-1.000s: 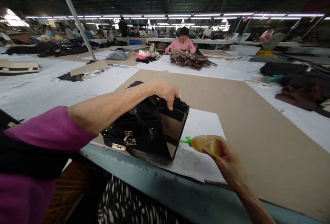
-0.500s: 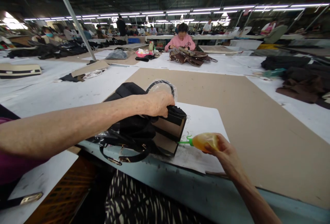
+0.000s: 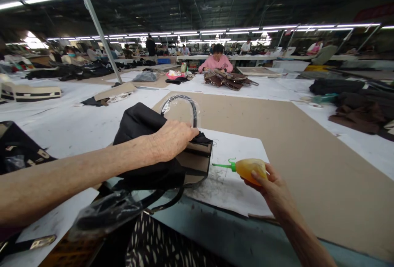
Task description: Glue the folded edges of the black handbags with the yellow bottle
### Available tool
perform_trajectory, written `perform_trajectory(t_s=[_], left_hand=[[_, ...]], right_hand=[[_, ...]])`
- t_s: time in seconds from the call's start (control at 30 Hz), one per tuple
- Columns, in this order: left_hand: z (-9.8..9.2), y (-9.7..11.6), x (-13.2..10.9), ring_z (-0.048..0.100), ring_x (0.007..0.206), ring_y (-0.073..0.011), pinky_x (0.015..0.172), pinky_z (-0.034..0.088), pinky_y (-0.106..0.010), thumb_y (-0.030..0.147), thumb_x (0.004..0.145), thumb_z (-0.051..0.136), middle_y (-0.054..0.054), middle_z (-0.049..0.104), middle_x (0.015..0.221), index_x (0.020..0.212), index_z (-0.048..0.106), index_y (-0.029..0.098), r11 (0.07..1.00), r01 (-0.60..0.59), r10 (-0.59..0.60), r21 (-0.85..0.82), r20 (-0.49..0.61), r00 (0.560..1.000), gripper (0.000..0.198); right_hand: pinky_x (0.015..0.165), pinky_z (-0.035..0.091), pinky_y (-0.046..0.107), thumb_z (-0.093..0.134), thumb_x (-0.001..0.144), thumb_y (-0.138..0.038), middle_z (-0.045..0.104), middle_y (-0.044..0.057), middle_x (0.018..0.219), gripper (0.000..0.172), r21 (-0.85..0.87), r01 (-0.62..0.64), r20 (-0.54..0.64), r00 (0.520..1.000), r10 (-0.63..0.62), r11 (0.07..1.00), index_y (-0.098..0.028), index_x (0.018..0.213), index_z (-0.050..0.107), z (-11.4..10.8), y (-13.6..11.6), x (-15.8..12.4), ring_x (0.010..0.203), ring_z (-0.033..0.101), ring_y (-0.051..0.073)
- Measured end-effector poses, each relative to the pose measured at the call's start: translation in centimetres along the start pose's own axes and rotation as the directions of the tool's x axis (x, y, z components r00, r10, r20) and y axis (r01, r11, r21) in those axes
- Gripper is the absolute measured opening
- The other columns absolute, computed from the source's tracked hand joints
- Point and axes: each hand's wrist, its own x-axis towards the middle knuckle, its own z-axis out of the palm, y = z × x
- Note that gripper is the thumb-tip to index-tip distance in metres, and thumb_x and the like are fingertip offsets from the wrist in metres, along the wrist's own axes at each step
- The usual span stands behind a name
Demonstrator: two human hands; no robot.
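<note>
A black handbag [image 3: 147, 172] lies on its side at the table's near edge, its tan-and-black panelled end facing right. My left hand [image 3: 174, 138] is closed on the upper edge of that end; the fingertips are partly hidden. One plastic-wrapped handle [image 3: 194, 109] arches up behind the hand, and another hangs over the table edge. In my right hand [image 3: 271, 181] is a squeeze bottle [image 3: 250, 169] of amber liquid with a green nozzle. The nozzle points left, a short gap away from the bag's end.
Under the bag lies a smudged white sheet [image 3: 237, 148] on brown board [image 3: 308, 156]. Brown bag pieces [image 3: 226, 79] are piled before a person in pink [image 3: 217, 60] across the table. Dark fabric [image 3: 363, 103] is heaped at right. A metal post [image 3: 98, 29] rises at left.
The bag and my left hand have shifted left and tilted. The bottle has drawn slightly right, so its nozzle now stands apart from the bag's end. The head view has tipped upward.
</note>
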Motion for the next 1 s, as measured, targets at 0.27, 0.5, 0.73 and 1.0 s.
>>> perform_trajectory(t_s=[0.27,0.5,0.73,1.0], left_hand=[[2.4,1.7,-1.6,0.062,0.083,-0.0221,0.071,0.046,-0.033,0.013,0.083,0.049,-0.007,0.063,0.088,0.091,0.057,0.017,0.998,0.07,-0.07,-0.002,-0.03,0.997,0.012],[3.1,2.1,-1.9,0.061,0.083,-0.0235,0.073,0.047,-0.036,0.009,0.081,0.046,-0.008,0.062,0.088,0.09,0.056,0.016,0.998,0.029,-0.03,-0.049,-0.022,0.999,0.015],[3.5,2.9,-2.1,0.06,0.087,-0.0226,0.077,0.046,-0.035,0.01,0.083,0.045,-0.009,0.063,0.093,0.092,0.056,0.016,0.996,0.043,-0.04,-0.076,0.041,0.998,0.015],[4.4,2.9,-2.7,0.059,0.085,-0.0252,0.077,0.046,-0.038,0.008,0.08,0.045,-0.008,0.061,0.09,0.09,0.054,0.016,0.996,0.019,-0.019,-0.092,0.006,1.0,0.016]], right_hand=[[0.069,0.058,0.036,0.077,0.071,-0.049,0.062,0.008,0.102,0.05,-0.22,0.162,0.026,0.987,-0.16,0.962,-0.018,0.104,0.055,2.0,1.0,2.2,0.093,0.06,0.029],[0.064,0.057,0.033,0.078,0.07,-0.049,0.061,0.007,0.097,0.051,-0.296,0.18,0.071,0.983,-0.167,0.938,-0.017,0.102,0.055,2.5,1.3,3.3,0.084,0.06,0.026],[0.062,0.057,0.034,0.078,0.069,-0.05,0.061,0.007,0.093,0.049,-0.347,0.145,0.107,0.988,-0.114,0.926,-0.016,0.099,0.057,2.2,1.3,3.2,0.079,0.06,0.025],[0.067,0.058,0.036,0.077,0.073,-0.048,0.062,0.007,0.098,0.047,-0.3,0.02,0.159,0.987,0.029,0.954,-0.017,0.102,0.058,1.4,1.5,2.3,0.089,0.06,0.028]])
